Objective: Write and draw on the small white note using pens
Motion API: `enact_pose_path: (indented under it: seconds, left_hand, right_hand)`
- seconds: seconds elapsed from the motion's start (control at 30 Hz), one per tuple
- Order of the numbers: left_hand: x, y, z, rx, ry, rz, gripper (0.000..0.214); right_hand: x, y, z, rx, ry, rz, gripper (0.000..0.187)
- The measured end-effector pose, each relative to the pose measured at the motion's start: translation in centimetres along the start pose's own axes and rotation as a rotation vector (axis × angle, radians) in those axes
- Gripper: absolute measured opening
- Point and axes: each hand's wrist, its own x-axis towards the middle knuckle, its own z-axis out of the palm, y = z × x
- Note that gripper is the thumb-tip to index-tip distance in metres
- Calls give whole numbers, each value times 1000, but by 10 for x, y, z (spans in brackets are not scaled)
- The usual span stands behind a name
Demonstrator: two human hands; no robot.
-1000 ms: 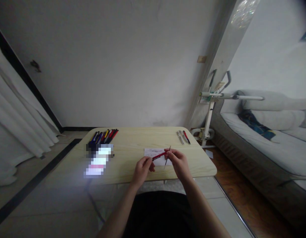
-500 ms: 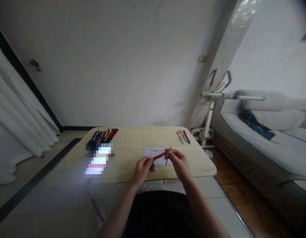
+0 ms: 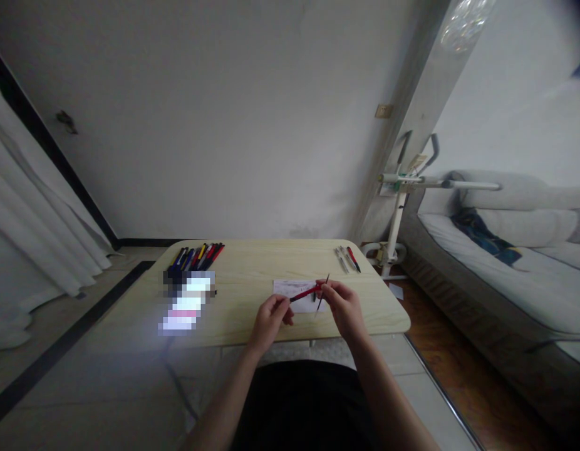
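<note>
My left hand (image 3: 271, 316) is closed on the dark end of a red pen (image 3: 305, 293), which slants up to the right. At the pen's red end, my right hand (image 3: 341, 304) pinches a thin dark stick like a pen refill (image 3: 321, 304), held across the pen. The right fingers also touch or nearly touch the red end; exact contact is hidden. Below both hands lies a white printed sheet of paper (image 3: 283, 288) on the table. A small dark piece (image 3: 314, 298) shows over the sheet near my right fingertips, too small to name.
On the pale wooden table (image 3: 252, 263), a bunch of pens (image 3: 198, 257) lies at the back left. Several pens (image 3: 347, 259) lie at the back right. A bright blurred-out screen (image 3: 189, 304) is at the left. White exercise equipment (image 3: 396, 225) and a sofa (image 3: 515, 263) stand to the right.
My right hand has shifted slightly right with the thin refill-like stick. My left hand and the red pen have barely moved.
</note>
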Motion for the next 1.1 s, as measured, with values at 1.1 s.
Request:
enact_pose_path:
  seconds: [1.1]
  left_hand:
    - [-1, 3, 1, 31, -41, -22, 21]
  right_hand:
    - [-5, 2, 0, -24, -14, 55, 19]
